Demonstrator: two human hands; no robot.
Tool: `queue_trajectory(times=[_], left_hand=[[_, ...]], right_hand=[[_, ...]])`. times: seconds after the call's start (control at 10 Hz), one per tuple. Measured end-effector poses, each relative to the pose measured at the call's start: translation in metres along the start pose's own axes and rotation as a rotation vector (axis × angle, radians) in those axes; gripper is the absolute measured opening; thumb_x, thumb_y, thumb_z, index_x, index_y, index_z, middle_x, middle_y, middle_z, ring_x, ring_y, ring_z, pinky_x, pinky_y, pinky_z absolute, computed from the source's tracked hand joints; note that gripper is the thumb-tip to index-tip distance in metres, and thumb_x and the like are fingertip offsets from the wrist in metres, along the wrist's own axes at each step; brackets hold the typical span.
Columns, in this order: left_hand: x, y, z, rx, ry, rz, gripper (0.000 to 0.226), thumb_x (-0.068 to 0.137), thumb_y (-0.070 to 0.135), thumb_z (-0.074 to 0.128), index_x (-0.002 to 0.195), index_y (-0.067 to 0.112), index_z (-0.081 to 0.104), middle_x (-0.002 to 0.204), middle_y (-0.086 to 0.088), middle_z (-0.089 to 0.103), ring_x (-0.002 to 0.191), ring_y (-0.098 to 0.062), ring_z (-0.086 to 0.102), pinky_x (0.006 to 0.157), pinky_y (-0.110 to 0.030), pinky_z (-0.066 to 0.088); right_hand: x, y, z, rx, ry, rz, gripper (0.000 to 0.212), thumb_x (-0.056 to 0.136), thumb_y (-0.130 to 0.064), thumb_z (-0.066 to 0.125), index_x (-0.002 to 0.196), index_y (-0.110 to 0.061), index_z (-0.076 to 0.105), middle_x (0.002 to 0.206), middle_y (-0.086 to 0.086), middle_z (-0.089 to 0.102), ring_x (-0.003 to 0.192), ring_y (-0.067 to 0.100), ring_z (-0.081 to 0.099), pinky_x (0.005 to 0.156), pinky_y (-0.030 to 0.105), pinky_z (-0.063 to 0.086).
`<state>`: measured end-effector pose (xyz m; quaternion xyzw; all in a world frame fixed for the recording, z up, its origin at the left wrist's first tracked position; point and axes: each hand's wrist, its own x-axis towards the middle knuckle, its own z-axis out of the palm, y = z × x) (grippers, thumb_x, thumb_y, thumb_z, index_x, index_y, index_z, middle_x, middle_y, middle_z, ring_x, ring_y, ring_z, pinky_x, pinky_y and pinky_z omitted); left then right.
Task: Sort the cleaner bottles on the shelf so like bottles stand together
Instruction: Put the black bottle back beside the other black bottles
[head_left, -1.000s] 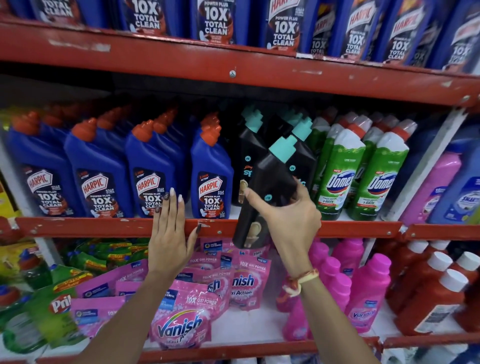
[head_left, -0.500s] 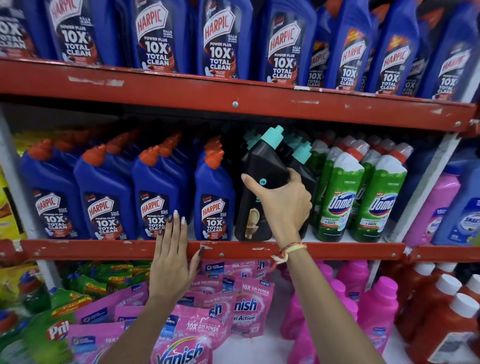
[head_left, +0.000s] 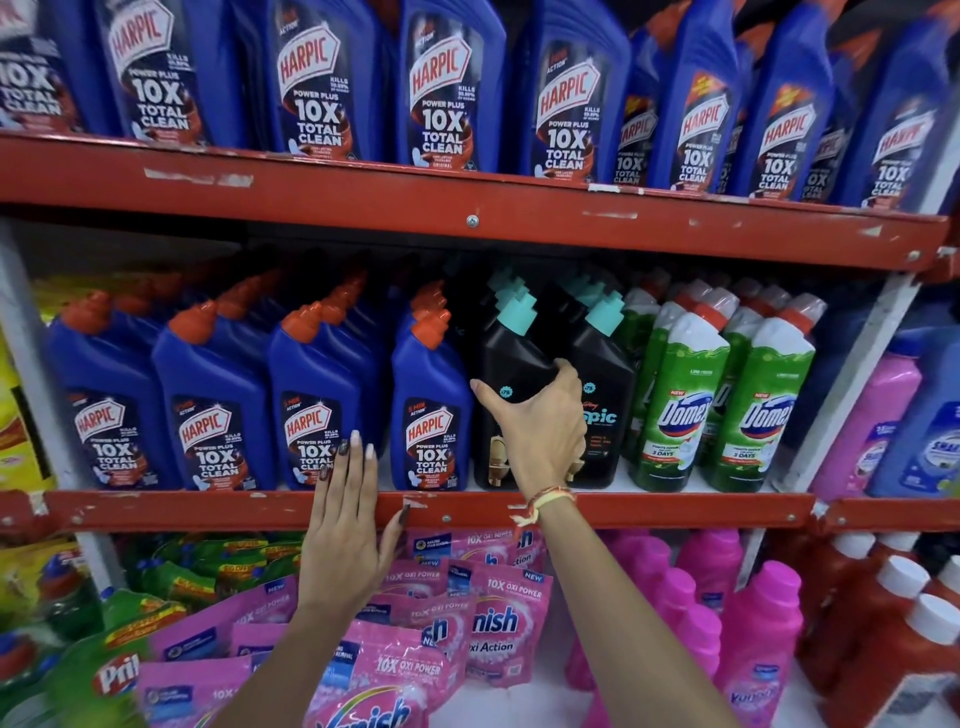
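Note:
A black cleaner bottle (head_left: 511, 371) with a teal cap stands upright on the middle shelf, between a blue Harpic bottle (head_left: 430, 410) and a second black bottle (head_left: 605, 395). My right hand (head_left: 540, 423) is wrapped around the first black bottle's front. More teal-capped black bottles stand behind it. Blue Harpic bottles with orange caps fill the shelf to the left, and green Domex bottles (head_left: 680, 410) stand to the right. My left hand (head_left: 348, 525) lies flat, fingers spread, on the red shelf edge (head_left: 208, 512) and holds nothing.
The top shelf carries a row of large blue Harpic bottles (head_left: 441, 88). Below lie pink Vanish pouches (head_left: 498, 623), pink bottles (head_left: 758, 623), red bottles (head_left: 883, 623) and green packs (head_left: 104, 670). Pink and blue bottles (head_left: 883, 415) stand beyond the white upright at the right.
My right hand carried the black bottle up from in front of the shelf edge and stood it upright on the middle shelf beside the other black bottles. My left hand stayed on the shelf edge.

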<state>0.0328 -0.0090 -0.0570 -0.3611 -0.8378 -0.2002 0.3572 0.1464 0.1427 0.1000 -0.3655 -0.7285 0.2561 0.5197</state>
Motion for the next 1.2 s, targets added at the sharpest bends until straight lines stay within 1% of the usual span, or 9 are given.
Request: queue_trajectory(times=[0.1, 0.2, 0.4, 0.6, 0.8, 0.9, 1.0, 1.1, 1.2], left_hand=[[-0.001, -0.001, 0.001, 0.001, 0.003, 0.009, 0.073, 0.104, 0.051, 0.022, 0.158, 0.002, 0.017, 0.168, -0.015, 0.009, 0.155, -0.027, 0.010, 0.125, -0.040, 0.005], [-0.001, -0.002, 0.001, -0.012, 0.003, 0.010, 0.073, 0.104, 0.051, 0.021, 0.158, 0.002, 0.017, 0.168, -0.015, 0.009, 0.155, -0.027, 0.010, 0.125, -0.040, 0.006], [-0.001, -0.002, 0.002, -0.017, 0.014, 0.008, 0.074, 0.103, 0.051, 0.025, 0.157, 0.001, 0.019, 0.167, -0.016, 0.011, 0.155, -0.027, 0.011, 0.125, -0.040, 0.007], [-0.001, -0.001, 0.003, -0.015, 0.015, 0.011, 0.074, 0.104, 0.051, 0.024, 0.157, 0.001, 0.019, 0.167, -0.015, 0.012, 0.154, -0.027, 0.011, 0.125, -0.040, 0.006], [-0.002, -0.002, 0.002, -0.018, 0.026, 0.019, 0.073, 0.104, 0.051, 0.023, 0.158, 0.001, 0.018, 0.167, -0.015, 0.011, 0.154, -0.026, 0.011, 0.125, -0.041, 0.008], [-0.002, -0.003, 0.001, -0.015, 0.033, 0.027, 0.073, 0.104, 0.051, 0.023, 0.158, 0.002, 0.019, 0.168, -0.014, 0.012, 0.155, -0.025, 0.011, 0.125, -0.039, 0.007], [-0.002, -0.002, -0.001, -0.016, 0.025, 0.035, 0.072, 0.104, 0.051, 0.023, 0.158, 0.003, 0.019, 0.168, -0.012, 0.012, 0.154, -0.025, 0.012, 0.125, -0.039, 0.007], [-0.001, 0.004, -0.008, -0.040, 0.101, 0.046, 0.072, 0.104, 0.050, 0.023, 0.158, 0.003, 0.017, 0.168, -0.011, 0.010, 0.154, -0.025, 0.012, 0.125, -0.040, 0.006], [0.036, 0.019, -0.033, -0.071, 0.209, 0.091, 0.072, 0.103, 0.047, 0.026, 0.159, 0.003, 0.012, 0.169, -0.012, 0.006, 0.155, -0.025, 0.009, 0.126, -0.041, 0.004]], right_hand=[[0.000, 0.002, 0.004, -0.021, 0.005, -0.021, 0.105, 0.064, -0.065, 0.078, 0.141, -0.006, 0.037, 0.136, 0.012, 0.053, 0.116, 0.032, 0.058, 0.087, 0.045, 0.051], [-0.002, 0.004, 0.006, -0.094, -0.003, -0.077, 0.101, 0.072, -0.066, 0.070, 0.145, -0.007, 0.033, 0.134, 0.014, 0.051, 0.116, 0.030, 0.055, 0.086, 0.039, 0.049], [-0.002, 0.005, 0.008, -0.242, 0.029, -0.203, 0.089, 0.081, -0.063, 0.063, 0.144, -0.005, 0.038, 0.134, 0.015, 0.040, 0.118, 0.030, 0.045, 0.076, 0.033, 0.051], [0.001, 0.007, 0.011, -0.373, 0.093, -0.246, 0.088, 0.078, -0.067, 0.064, 0.136, -0.002, 0.049, 0.119, 0.017, 0.052, 0.107, 0.033, 0.049, 0.072, 0.036, 0.054], [0.000, 0.013, 0.009, -0.401, 0.087, -0.275, 0.088, 0.083, -0.070, 0.055, 0.139, -0.003, 0.046, 0.120, 0.017, 0.052, 0.103, 0.032, 0.049, 0.065, 0.037, 0.058], [0.001, 0.018, 0.010, -0.395, 0.079, -0.315, 0.087, 0.086, -0.068, 0.053, 0.142, -0.002, 0.042, 0.123, 0.018, 0.052, 0.104, 0.033, 0.047, 0.069, 0.041, 0.058], [0.002, 0.022, 0.004, -0.432, 0.083, -0.361, 0.084, 0.089, -0.066, 0.049, 0.143, -0.002, 0.042, 0.125, 0.019, 0.053, 0.106, 0.032, 0.047, 0.078, 0.041, 0.054], [0.002, 0.028, -0.003, -0.409, 0.108, -0.435, 0.075, 0.092, -0.062, 0.049, 0.143, -0.007, 0.043, 0.129, 0.017, 0.053, 0.111, 0.031, 0.047, 0.080, 0.042, 0.051], [0.009, 0.021, -0.015, -0.323, 0.172, -0.530, 0.066, 0.095, -0.057, 0.048, 0.142, -0.011, 0.045, 0.131, 0.013, 0.053, 0.114, 0.030, 0.047, 0.084, 0.039, 0.048]])
